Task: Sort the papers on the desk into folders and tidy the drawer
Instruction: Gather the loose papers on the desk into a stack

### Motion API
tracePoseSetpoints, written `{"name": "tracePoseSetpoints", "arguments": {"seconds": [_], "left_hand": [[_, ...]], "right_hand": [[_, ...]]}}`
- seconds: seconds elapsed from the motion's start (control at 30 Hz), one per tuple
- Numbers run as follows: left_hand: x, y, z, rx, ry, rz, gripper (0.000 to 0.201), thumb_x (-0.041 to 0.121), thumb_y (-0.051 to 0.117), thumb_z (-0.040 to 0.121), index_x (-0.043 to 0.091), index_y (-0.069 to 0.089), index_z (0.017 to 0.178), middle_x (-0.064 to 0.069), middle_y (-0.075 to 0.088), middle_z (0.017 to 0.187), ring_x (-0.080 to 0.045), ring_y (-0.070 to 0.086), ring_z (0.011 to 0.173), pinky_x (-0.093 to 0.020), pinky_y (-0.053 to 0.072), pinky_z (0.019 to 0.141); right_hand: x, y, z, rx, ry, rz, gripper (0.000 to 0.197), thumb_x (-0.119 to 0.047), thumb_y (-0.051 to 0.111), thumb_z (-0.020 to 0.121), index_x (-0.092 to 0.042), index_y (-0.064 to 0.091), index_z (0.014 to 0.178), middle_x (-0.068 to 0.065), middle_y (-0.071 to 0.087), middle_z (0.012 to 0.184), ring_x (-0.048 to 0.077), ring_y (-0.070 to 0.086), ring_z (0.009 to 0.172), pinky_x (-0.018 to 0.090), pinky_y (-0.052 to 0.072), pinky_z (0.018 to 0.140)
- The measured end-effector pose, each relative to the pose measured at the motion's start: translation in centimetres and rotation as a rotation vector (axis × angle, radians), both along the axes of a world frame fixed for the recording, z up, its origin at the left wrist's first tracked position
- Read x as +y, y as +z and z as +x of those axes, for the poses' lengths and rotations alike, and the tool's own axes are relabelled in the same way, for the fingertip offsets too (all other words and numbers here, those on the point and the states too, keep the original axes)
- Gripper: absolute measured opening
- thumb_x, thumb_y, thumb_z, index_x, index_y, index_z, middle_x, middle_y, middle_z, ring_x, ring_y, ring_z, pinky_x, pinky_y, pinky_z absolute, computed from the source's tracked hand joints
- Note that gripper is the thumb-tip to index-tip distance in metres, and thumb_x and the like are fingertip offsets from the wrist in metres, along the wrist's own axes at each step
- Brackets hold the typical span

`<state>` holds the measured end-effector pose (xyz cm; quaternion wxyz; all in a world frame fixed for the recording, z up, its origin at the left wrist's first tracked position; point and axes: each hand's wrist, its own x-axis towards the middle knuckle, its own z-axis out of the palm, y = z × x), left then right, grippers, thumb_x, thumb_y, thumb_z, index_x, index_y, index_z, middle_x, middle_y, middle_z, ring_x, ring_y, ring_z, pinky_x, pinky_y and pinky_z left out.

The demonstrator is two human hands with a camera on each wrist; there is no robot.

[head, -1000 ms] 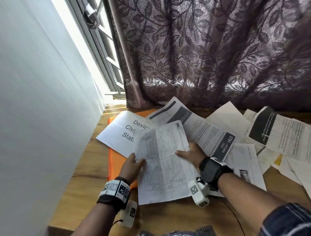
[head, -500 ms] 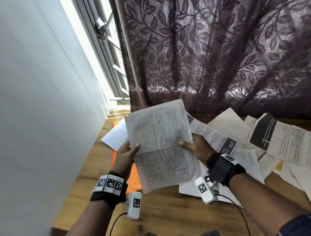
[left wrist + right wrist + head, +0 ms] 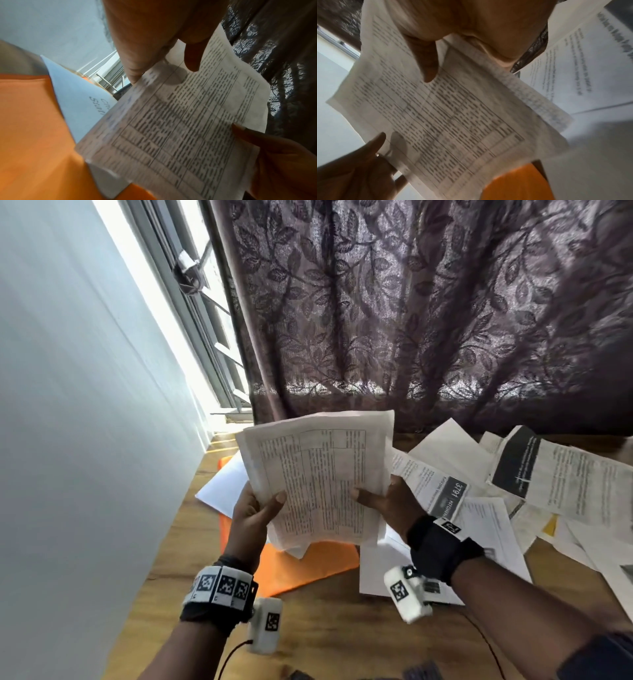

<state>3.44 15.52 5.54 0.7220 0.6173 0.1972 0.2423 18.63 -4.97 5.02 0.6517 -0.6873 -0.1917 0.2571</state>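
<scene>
A person lifts a printed sheet (image 3: 318, 484) clear of a paper-strewn wooden tabletop (image 3: 329, 625), holding it up in front of a purple leaf-patterned curtain (image 3: 445, 313). The left hand (image 3: 251, 517) pinches the sheet's left edge, thumb on the printed face and the rest of the hand behind; the right hand (image 3: 387, 501) pinches the right edge the same way, as the wrist views confirm.

The sheet, or possibly a few sheets together since a second edge peeks out at its lower corner, hangs above an orange folder (image 3: 301, 566) that lies flat on the tabletop. Its long axis runs roughly from 6 o'clock to 12 o'clock, tipped slightly toward 11, with the ruled table of text facing the person and the top edge pointing up toward the curtain.

The paper looks light, thin and limp: it bows between the two grips and carries a faint fold crease across the middle. It would likely flop or tear if held by one corner, so a hold on both long edges, near mid-height, seems the safest way to guide it into the folder.

More loose papers (image 3: 534, 484) spread from 2 to 4 o'clock of the hands, overlapping one another, and a white sheet (image 3: 222, 487) lies partly over the folder at 10 o'clock.
</scene>
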Motion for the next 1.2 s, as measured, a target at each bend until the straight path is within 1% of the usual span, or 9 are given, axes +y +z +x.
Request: {"name": "tracePoseSetpoints", "arguments": {"seconds": [0.13, 0.33, 0.47, 0.57, 0.73, 0.83, 1.0, 1.13, 1.2], "left_hand": [[0.3, -1.8, -0.1, 0.066, 0.008, -0.015, 0.03, 0.002, 0.056, 0.094, -0.001, 0.057, 0.124, -0.017, 0.067, 0.118, -0.028, 0.064, 0.108, -0.031, 0.057, 0.079], [1.9, -2.5, -0.2, 0.106, 0.021, -0.017, 0.024, 0.006, 0.062, 0.093, -0.003, 0.063, 0.115, -0.022, 0.068, 0.118, -0.034, 0.064, 0.107, -0.045, 0.054, 0.089], [1.7, -2.9, -0.7, 0.145, -0.039, -0.005, 0.025, 0.0, 0.063, 0.089, -0.004, 0.063, 0.114, -0.019, 0.073, 0.107, -0.027, 0.07, 0.095, -0.04, 0.06, 0.083], [1.5, -4.3, -1.0, 0.216, -0.082, -0.089, 0.033, 0.002, 0.069, 0.082, -0.004, 0.06, 0.112, -0.024, 0.073, 0.102, -0.034, 0.069, 0.094, -0.049, 0.056, 0.087], [0.1, -7.0, -1.2, 0.291, -0.173, -0.172, 0.029, 0.005, 0.062, 0.091, -0.003, 0.061, 0.118, -0.018, 0.071, 0.115, -0.038, 0.066, 0.109, -0.041, 0.058, 0.084], [-0.6, -7.7, -0.8, 0.328, -0.179, -0.178, 0.024, 0.006, 0.059, 0.095, 0.0, 0.063, 0.117, -0.017, 0.072, 0.114, -0.039, 0.066, 0.109, -0.05, 0.055, 0.091], [-0.5, -8.0, 0.1, 0.403, -0.137, -0.107, 0.023, 0.023, 0.059, 0.098, 0.002, 0.066, 0.105, -0.013, 0.074, 0.105, -0.034, 0.07, 0.1, -0.059, 0.054, 0.09], [-0.6, -7.8, 1.0, 0.482, -0.201, 0.145, 0.063, 0.059, 0.054, 0.087, -0.003, 0.06, 0.089, -0.024, 0.068, 0.092, -0.039, 0.067, 0.085, -0.06, 0.055, 0.077], [-0.4, -7.3, 1.1, 0.488, -0.221, 0.295, 0.042, 0.047, 0.054, 0.095, 0.008, 0.065, 0.088, -0.016, 0.069, 0.09, -0.033, 0.068, 0.078, -0.053, 0.057, 0.072]], "right_hand": [[0.1, -1.1, -0.8, 0.008, -0.037, -0.048, 0.02, -0.021, 0.075, 0.087, -0.018, 0.069, 0.106, 0.008, 0.074, 0.11, 0.023, 0.07, 0.103, 0.049, 0.055, 0.095], [0.2, -0.4, -1.7, 0.021, 0.009, 0.013, 0.018, -0.011, 0.073, 0.088, -0.025, 0.071, 0.1, -0.002, 0.077, 0.103, 0.015, 0.072, 0.101, 0.035, 0.057, 0.09], [0.1, -1.6, -2.1, 0.072, -0.062, 0.029, 0.032, -0.012, 0.079, 0.082, -0.018, 0.069, 0.112, 0.004, 0.076, 0.111, 0.02, 0.072, 0.105, 0.042, 0.056, 0.094], [0.1, -2.9, -2.5, 0.132, -0.119, 0.029, 0.045, -0.022, 0.085, 0.076, -0.012, 0.068, 0.116, 0.005, 0.075, 0.113, 0.023, 0.07, 0.108, 0.047, 0.053, 0.098], [-0.1, -5.0, -2.8, 0.079, -0.208, -0.091, 0.02, -0.011, 0.081, 0.081, -0.018, 0.073, 0.098, 0.003, 0.077, 0.101, 0.018, 0.073, 0.095, 0.042, 0.056, 0.09], [-0.9, -5.7, -3.0, 0.096, -0.283, -0.098, 0.022, -0.018, 0.081, 0.08, -0.013, 0.075, 0.1, 0.007, 0.078, 0.1, 0.026, 0.074, 0.096, 0.05, 0.057, 0.091], [-2.5, -7.5, -3.4, 0.158, -0.278, -0.124, 0.02, -0.018, 0.076, 0.086, -0.007, 0.075, 0.103, 0.014, 0.076, 0.104, 0.035, 0.071, 0.102, 0.059, 0.052, 0.095], [-3.0, -7.5, -2.7, 0.09, -0.389, -0.182, 0.017, -0.012, 0.072, 0.089, -0.004, 0.073, 0.103, 0.017, 0.075, 0.102, 0.033, 0.071, 0.097, 0.051, 0.055, 0.094], [-4.4, -7.4, -1.4, 0.04, -0.495, -0.21, 0.014, -0.011, 0.074, 0.087, -0.006, 0.074, 0.1, 0.017, 0.075, 0.1, 0.029, 0.07, 0.09, 0.048, 0.054, 0.091]]}}
